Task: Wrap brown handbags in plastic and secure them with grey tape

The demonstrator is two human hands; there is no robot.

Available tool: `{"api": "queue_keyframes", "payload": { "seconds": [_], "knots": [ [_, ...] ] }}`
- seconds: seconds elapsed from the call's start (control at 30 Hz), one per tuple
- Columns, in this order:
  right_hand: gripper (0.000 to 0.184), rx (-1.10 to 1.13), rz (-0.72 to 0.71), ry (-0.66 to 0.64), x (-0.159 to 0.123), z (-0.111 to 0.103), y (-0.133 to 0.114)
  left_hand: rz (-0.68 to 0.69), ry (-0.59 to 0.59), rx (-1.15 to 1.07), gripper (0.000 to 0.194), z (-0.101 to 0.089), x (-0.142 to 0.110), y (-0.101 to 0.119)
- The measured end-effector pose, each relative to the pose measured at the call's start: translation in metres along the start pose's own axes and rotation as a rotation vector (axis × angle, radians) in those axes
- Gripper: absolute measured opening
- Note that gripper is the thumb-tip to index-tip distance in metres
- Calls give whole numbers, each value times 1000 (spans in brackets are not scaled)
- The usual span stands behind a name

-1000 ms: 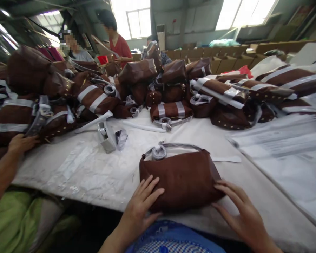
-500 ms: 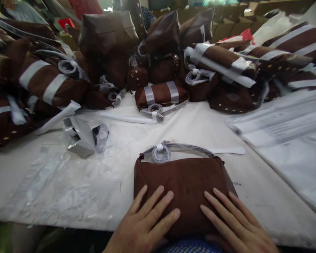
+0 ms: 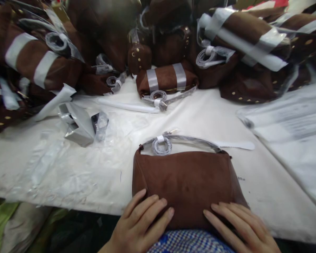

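A brown suede handbag point(image 3: 185, 181) lies flat on the white table point(image 3: 210, 116) right in front of me, its plastic-wrapped strap point(image 3: 162, 144) coiled at its far edge. My left hand point(image 3: 140, 223) rests flat on the bag's near left corner, fingers stretched out. On the near right corner lies my right hand point(image 3: 239, 228), also flat with fingers extended. Neither hand holds anything.
Many brown bags with white paper bands point(image 3: 164, 77) are piled across the far side of the table. A grey folded box point(image 3: 77, 124) and crumpled plastic film point(image 3: 46, 161) lie at the left. Stacked white printed sheets point(image 3: 292, 123) cover the right. Green cloth point(image 3: 0, 221) shows at lower left.
The view tilted down, so the other people left the frame. Both my hands slid back toward the bag's near edge and stay flat on it.
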State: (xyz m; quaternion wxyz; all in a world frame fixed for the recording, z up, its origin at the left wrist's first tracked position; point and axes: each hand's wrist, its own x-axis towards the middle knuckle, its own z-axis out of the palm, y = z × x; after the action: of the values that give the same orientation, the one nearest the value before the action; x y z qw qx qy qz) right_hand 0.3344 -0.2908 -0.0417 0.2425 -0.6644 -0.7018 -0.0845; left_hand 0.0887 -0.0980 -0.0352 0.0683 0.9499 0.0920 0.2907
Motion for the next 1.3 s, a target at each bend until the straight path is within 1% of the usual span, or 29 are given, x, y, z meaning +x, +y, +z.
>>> {"api": "queue_keyframes", "payload": {
  "seconds": [0.07, 0.17, 0.33, 0.43, 0.6, 0.8, 0.93, 1.03, 1.1, 1.17, 1.23, 1.3],
  "knots": [
    [38, -4, 23, -1, 1, -3, -2, -9, -12, 20, 30, -5, 2, 5],
    [40, -18, -6, -18, 1, -5, -5, 5, -38, 64, 28, -7, 0, 13],
    [40, -42, -69, 1, 2, -6, -5, 0, -67, 135, 32, -4, -6, 27],
    [38, -53, -115, 1, -1, -2, -4, -6, -52, 185, 28, 2, -11, 31],
    [33, -112, -158, 15, -11, 11, -1, 24, 2, 210, 24, 13, -21, 28],
    [21, -133, -200, 155, -16, 30, 3, 111, 108, 167, 18, 27, -28, 19],
    [18, -109, -242, 226, -16, 41, 3, 177, 178, 105, 15, 38, -33, 12],
    [18, -115, -228, 194, -14, 38, 2, 163, 177, 71, 17, 35, -39, 11],
    [20, -125, -230, 143, -13, 29, 3, 128, 123, 79, 24, 28, -45, 12],
    [25, -147, -264, 105, -15, 20, 5, 85, 77, 114, 33, 21, -52, 14],
    [29, -185, -274, 95, -22, 13, 9, 51, 76, 149, 37, 15, -59, 14],
    [30, -224, -234, 91, -29, 10, 15, 38, 106, 164, 36, 13, -63, 13]
  ]
}}
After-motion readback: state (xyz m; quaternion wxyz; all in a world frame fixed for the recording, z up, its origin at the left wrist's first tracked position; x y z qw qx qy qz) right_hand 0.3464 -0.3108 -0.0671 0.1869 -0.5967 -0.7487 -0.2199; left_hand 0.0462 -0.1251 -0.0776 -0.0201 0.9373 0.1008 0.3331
